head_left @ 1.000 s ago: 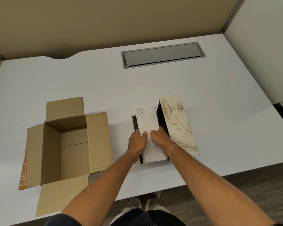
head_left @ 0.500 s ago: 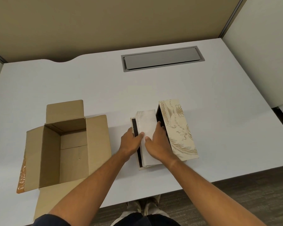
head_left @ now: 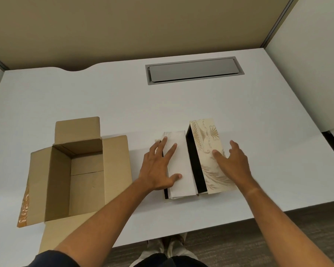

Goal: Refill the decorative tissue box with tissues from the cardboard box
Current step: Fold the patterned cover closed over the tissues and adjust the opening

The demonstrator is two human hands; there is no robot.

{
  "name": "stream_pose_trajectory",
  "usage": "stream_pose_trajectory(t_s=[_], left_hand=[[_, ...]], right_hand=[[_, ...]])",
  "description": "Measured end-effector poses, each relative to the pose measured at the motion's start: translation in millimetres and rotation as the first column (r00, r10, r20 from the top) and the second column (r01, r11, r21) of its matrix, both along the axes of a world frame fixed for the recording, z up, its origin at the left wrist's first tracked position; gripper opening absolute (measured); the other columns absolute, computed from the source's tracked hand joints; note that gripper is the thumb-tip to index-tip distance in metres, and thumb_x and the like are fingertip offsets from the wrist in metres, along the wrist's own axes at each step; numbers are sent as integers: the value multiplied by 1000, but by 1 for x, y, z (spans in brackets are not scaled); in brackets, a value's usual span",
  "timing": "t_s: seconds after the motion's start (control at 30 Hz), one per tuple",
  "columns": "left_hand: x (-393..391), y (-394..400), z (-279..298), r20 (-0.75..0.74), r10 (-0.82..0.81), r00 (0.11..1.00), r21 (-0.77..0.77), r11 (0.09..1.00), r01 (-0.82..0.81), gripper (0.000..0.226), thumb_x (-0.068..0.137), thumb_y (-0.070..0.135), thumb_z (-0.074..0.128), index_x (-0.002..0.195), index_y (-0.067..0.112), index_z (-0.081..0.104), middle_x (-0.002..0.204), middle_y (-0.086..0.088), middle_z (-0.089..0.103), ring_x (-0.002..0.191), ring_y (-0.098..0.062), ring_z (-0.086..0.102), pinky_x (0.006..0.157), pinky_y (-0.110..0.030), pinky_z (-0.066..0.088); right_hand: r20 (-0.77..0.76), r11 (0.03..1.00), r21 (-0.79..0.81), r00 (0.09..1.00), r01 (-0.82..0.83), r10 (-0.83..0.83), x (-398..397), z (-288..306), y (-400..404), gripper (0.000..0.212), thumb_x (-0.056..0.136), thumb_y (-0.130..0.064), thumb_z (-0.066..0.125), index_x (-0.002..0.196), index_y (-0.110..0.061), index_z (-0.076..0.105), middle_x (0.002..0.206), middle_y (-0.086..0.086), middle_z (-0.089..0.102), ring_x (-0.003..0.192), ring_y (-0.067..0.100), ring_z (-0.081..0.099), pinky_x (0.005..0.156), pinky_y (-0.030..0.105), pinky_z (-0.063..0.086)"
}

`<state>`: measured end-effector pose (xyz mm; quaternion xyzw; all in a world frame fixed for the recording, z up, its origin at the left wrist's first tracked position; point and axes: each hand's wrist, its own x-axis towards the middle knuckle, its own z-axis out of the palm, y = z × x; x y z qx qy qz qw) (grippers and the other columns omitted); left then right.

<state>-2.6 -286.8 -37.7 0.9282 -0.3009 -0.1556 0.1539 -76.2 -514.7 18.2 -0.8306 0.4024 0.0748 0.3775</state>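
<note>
The decorative tissue box lies open on the white desk. Its cream lid (head_left: 210,151) with gold floral pattern is swung up to the right, showing a black inner face (head_left: 196,166). A white stack of tissues (head_left: 180,162) fills the base. My left hand (head_left: 158,166) rests flat on the left side of the tissues, fingers spread. My right hand (head_left: 232,162) lies on the outer patterned face of the lid, fingers apart, gripping nothing. The brown cardboard box (head_left: 66,170) stands open at the left, and its visible interior looks empty.
A grey cable hatch (head_left: 194,71) is set into the desk (head_left: 104,103) at the back. Beige partition walls close the back and right. The desk's front edge runs just below the tissue box; my shoes (head_left: 168,247) show on the carpet.
Both hands left the near middle of the tissue stack. My left hand spread flat over the stack's left side, and my right hand moved right onto the lid.
</note>
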Motion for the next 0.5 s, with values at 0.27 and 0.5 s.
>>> stream_pose_trajectory(t_s=[0.27,0.5], left_hand=[[2,-4,-11,-1,-129,992,130,983,128,106,74,78,44,156,29,-2,166,-1,-13,152,-29,-13,120,-51,10],[3,-4,-13,1,-124,992,138,983,122,106,74,78,44,156,29,0,166,-1,-11,152,-28,-13,120,-51,9]], right_hand=[[63,994,106,998,-15,8,-3,-9,8,38,97,-38,52,127,-16,57,128,4,65,113,25,60,89,32,46],[176,998,27,983,-52,46,-6,-10,22,36,94,-35,61,124,-15,61,122,2,69,106,20,63,82,25,43]])
